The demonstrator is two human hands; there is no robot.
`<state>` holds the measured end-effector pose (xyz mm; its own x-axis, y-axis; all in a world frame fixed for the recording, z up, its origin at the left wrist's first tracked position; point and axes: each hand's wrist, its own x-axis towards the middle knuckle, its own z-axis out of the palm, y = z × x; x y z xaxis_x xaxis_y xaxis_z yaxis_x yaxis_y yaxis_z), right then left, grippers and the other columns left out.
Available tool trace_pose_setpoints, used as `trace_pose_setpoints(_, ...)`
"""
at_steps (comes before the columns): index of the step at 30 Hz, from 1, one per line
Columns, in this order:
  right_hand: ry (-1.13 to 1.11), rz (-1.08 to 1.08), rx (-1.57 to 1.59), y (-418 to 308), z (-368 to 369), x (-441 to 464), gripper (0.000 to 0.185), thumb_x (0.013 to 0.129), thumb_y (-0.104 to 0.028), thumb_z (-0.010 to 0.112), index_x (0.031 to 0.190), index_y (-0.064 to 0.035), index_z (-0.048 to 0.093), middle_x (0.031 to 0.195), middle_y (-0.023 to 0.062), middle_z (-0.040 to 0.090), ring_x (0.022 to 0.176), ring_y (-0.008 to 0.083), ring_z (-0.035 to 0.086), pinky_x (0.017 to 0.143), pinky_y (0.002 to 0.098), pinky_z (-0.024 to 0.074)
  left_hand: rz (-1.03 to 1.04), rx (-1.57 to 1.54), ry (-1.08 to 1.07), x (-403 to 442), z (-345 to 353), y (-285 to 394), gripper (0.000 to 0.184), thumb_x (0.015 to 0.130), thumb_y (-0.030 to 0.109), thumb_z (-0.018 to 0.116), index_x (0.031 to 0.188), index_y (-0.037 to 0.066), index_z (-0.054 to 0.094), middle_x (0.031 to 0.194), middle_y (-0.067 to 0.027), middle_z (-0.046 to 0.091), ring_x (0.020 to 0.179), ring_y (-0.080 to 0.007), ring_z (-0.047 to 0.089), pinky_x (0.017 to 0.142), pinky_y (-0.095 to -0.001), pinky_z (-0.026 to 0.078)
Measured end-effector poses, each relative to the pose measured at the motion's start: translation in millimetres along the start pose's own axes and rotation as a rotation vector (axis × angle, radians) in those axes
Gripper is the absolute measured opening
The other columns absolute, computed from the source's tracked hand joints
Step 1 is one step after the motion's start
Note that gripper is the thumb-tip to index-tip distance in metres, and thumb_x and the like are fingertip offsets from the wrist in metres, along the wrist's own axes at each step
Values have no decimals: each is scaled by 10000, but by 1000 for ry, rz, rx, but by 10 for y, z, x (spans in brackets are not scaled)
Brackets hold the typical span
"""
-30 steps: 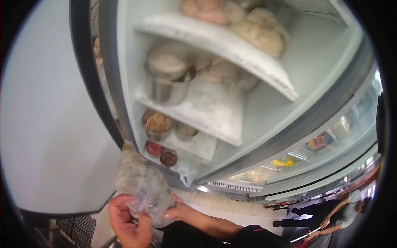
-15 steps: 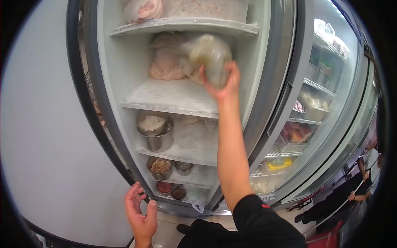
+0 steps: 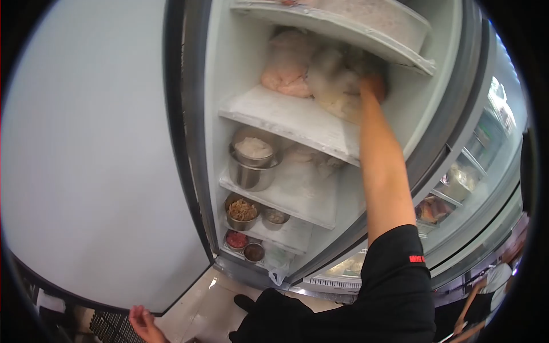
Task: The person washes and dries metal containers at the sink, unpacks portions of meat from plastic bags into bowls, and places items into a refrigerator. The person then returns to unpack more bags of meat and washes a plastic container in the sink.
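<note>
My right hand point(image 3: 373, 87) reaches deep onto an upper shelf point(image 3: 286, 119) of the upright freezer, against pale wrapped bags point(image 3: 337, 97). Its fingers are hidden by shadow and haze, so whether it still holds a bag cannot be made out. A pink wrapped bundle point(image 3: 287, 71) lies left of those bags. Low at the left, my left hand point(image 3: 143, 323) hangs near the bottom of the open door, fingers slightly curled and apart, holding nothing.
The open freezer door point(image 3: 108, 154) fills the left side. Lower shelves hold a metal pot point(image 3: 251, 174), a bowl of brown pieces point(image 3: 242, 211) and small bowls. Glass-door fridges point(image 3: 457, 188) stand at right. A person point(image 3: 492, 286) is at the lower right.
My right hand has carried the pale bag from in front of me up into the freezer and reached further inside. My left hand let go of the bag and dropped lower left.
</note>
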<state>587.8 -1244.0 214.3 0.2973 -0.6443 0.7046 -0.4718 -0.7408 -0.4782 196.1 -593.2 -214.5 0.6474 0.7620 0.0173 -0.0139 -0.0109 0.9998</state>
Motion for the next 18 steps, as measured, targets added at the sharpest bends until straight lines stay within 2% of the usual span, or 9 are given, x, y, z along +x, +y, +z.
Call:
trace_pose_setpoints(2, -69, -106, -112, 33, -83, -32, 410, 818, -382, 516, 1049, -73, 654, 1140, 155, 599, 1087, 287, 565, 889, 409, 464, 34, -36, 97, 148, -457, -174, 414, 868, 224, 572, 1242, 91, 452, 1113, -24, 530, 952, -121, 497, 799, -290, 403)
trace_pose_setpoints(4, -81, -227, -178, 143, 183, 368, 494, 806, -435, 524, 1122, -66, 617, 1202, 162, 559, 1144, 312, 516, 941, 393, 430, -22, -37, 235, 152, -632, -8, 435, 865, 192, 580, 1250, 42, 443, 1187, -82, 525, 1056, -156, 491, 847, -310, 406)
trace_pose_setpoints(5, -109, -269, -201, 112, 248, 516, 515, 801, -443, 531, 1144, -65, 597, 1215, 164, 548, 1151, 316, 507, 949, 393, 419, 12, -1, 256, 180, -731, -28, 438, 890, 279, 561, 1254, 61, 451, 1172, -66, 541, 1049, -142, 491, 852, -313, 390)
trace_pose_setpoints(7, -176, -339, -267, 89, 257, 668, 562, 791, -461, 545, 1187, -62, 559, 1240, 170, 526, 1166, 324, 489, 966, 394, 397, 18, -64, 283, 238, -788, 32, 418, 894, 271, 559, 1250, 74, 462, 1157, -46, 551, 1036, -137, 493, 864, -320, 382)
trace_pose_setpoints(9, -236, -413, -361, 79, 298, 773, 616, 781, -478, 559, 1231, -59, 520, 1266, 176, 504, 1182, 332, 472, 983, 395, 375, 36, -80, 290, 375, -813, 84, 443, 916, 343, 515, 1267, 81, 454, 1258, -54, 508, 1142, -174, 469, 916, -354, 359)
trace_pose_setpoints(12, -261, -546, -467, 124, 444, 951, 705, 766, -504, 579, 1297, -55, 462, 1304, 184, 471, 1204, 344, 445, 1008, 396, 343, 208, -75, 494, 810, -821, 316, 555, 949, 413, 397, 1325, 6, 360, 1332, -132, 448, 1263, -227, 377, 1053, -369, 236)
trace_pose_setpoints(14, 35, -299, 282, -270, -596, -751, 726, 750, -432, 637, 1305, -11, 433, 1292, 206, 476, 1189, 346, 459, 1001, 377, 342, 390, 23, 429, 1200, -975, 310, 637, 953, 469, 332, 1359, -20, 300, 1387, -156, 372, 1293, -247, 330, 1078, -352, 190)
trace_pose_setpoints(16, 173, -666, 447, -239, -996, -1545, 652, 750, -317, 668, 1267, 25, 464, 1252, 220, 505, 1171, 336, 478, 991, 361, 351, 278, -150, 381, 1432, -990, 268, 673, 946, 502, 307, 1377, -14, 266, 1413, -158, 325, 1305, -247, 304, 1087, -352, 168)
trace_pose_setpoints(18, -10, -838, 616, -101, -1271, -2287, 552, 757, -206, 668, 1235, 13, 497, 1232, 211, 522, 1159, 312, 490, 981, 352, 361, 160, -316, 316, 1678, -1021, 120, 767, 923, 580, 258, 1409, -10, 187, 1469, -158, 198, 1346, -246, 217, 1103, -351, 122)
